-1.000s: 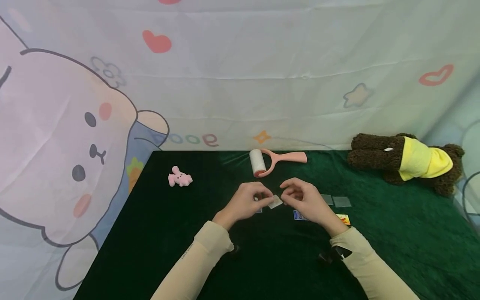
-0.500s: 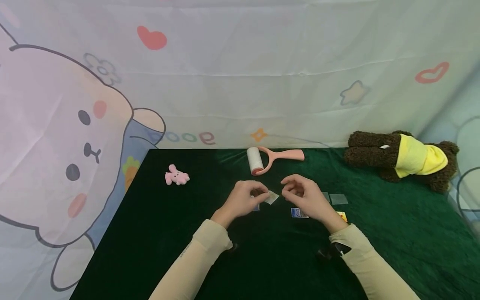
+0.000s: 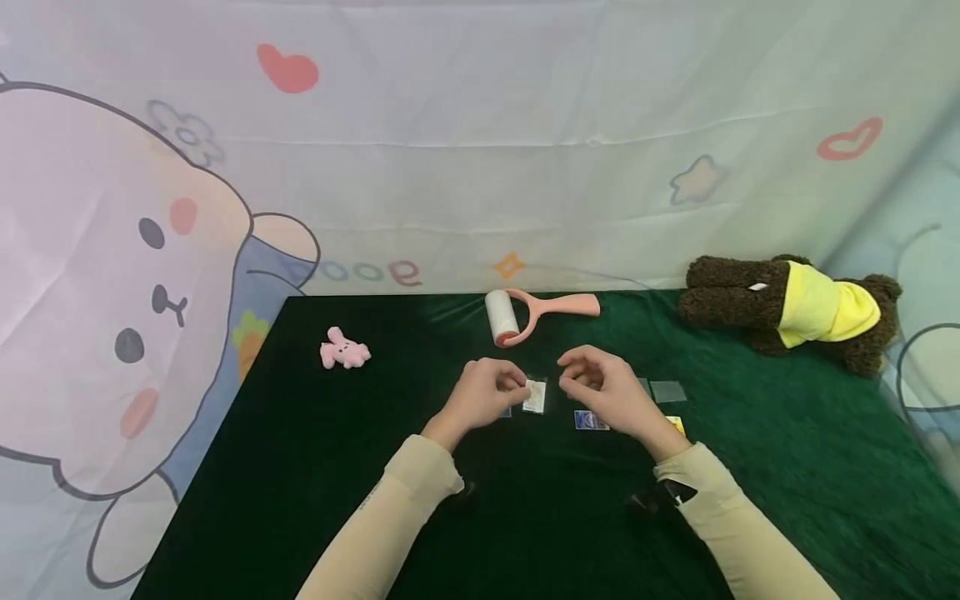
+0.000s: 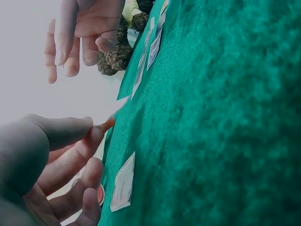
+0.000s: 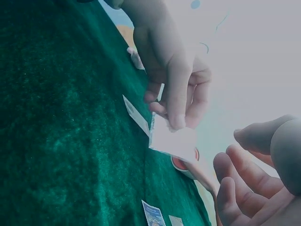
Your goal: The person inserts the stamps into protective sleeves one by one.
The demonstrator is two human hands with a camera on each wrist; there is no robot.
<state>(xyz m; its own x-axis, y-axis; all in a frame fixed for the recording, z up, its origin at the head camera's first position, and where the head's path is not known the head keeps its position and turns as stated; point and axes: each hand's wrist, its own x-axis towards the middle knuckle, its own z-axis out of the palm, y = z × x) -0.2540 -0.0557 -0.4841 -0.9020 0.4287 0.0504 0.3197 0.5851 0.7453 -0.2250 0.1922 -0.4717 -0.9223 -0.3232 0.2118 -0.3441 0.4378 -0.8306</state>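
My left hand (image 3: 483, 390) pinches a small pale card (image 3: 535, 397) between thumb and fingertips, above the dark green cloth. In the right wrist view the card (image 5: 170, 137) looks bright white with a clear, shiny edge. My right hand (image 3: 603, 390) is just to the right of it, fingers loosely bent, with nothing between thumb and fingers. Below the left hand lies another card (image 4: 123, 186), mostly hidden in the head view. A blue card (image 3: 591, 420) lies below the right hand, and a yellow card (image 3: 677, 424) sits partly behind the right wrist.
Clear flat pieces like card sleeves (image 3: 667, 392) lie right of the right hand. Behind the hands is a lint roller (image 3: 501, 317) with a pink handle. A pink plush toy (image 3: 345, 348) sits at left, a brown teddy bear (image 3: 735, 292) in yellow at back right.
The right fingers, at the card's edge a second ago, are now apart from it. In the left hand the card has turned from slanted to nearly upright. The head view has shifted slightly.
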